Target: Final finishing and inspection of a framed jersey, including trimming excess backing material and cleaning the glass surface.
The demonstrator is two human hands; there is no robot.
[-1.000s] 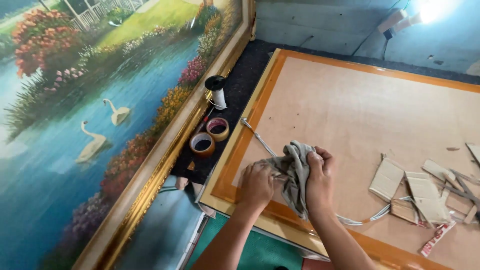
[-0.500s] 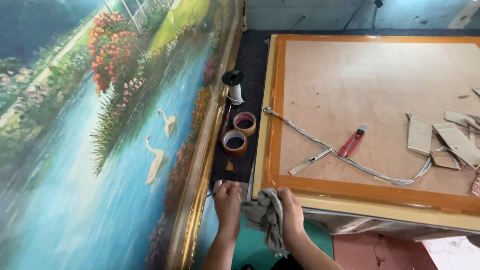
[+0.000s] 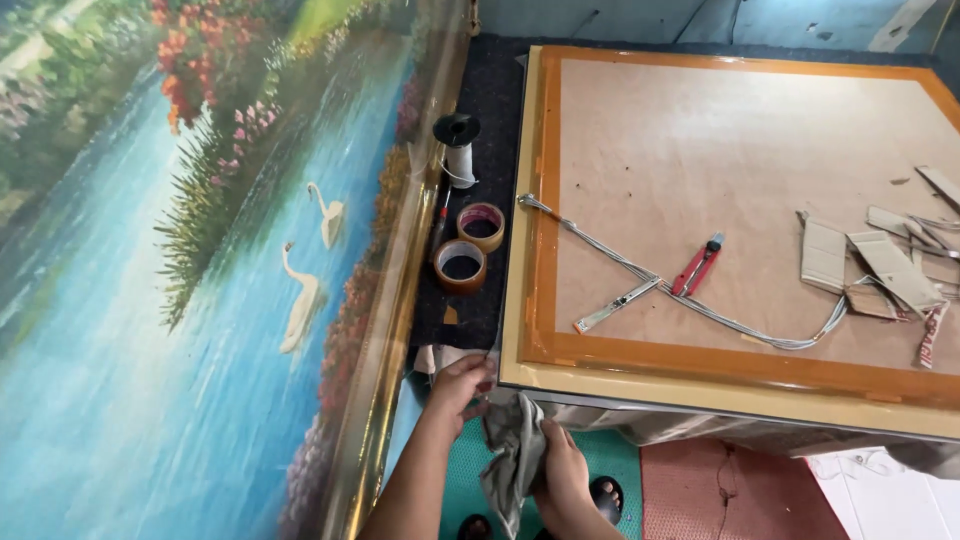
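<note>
The rag point(image 3: 512, 455) is a crumpled piece of grey-beige cloth, creased and limp, hanging in loose folds. It sits at the bottom centre of the view, just below the near corner of the frame point(image 3: 530, 200), over the green floor point(image 3: 470, 470). The right hand point(image 3: 562, 470) grips the rag from the right side, fingers curled closed around its lower folds. The left hand point(image 3: 462, 382) rests at the rag's upper edge, against the frame corner, fingers bent; whether it pinches the cloth cannot be told.

The frame lies back side up, brown board bordered with orange tape. On the board lie a wire point(image 3: 680, 295), a red knife point(image 3: 697, 266) and cardboard scraps point(image 3: 880, 262). Two tape rolls point(image 3: 460, 266) and a spool point(image 3: 458, 150) stand on the dark strip left of the frame. A landscape painting point(image 3: 200, 270) with swans fills the left side.
</note>
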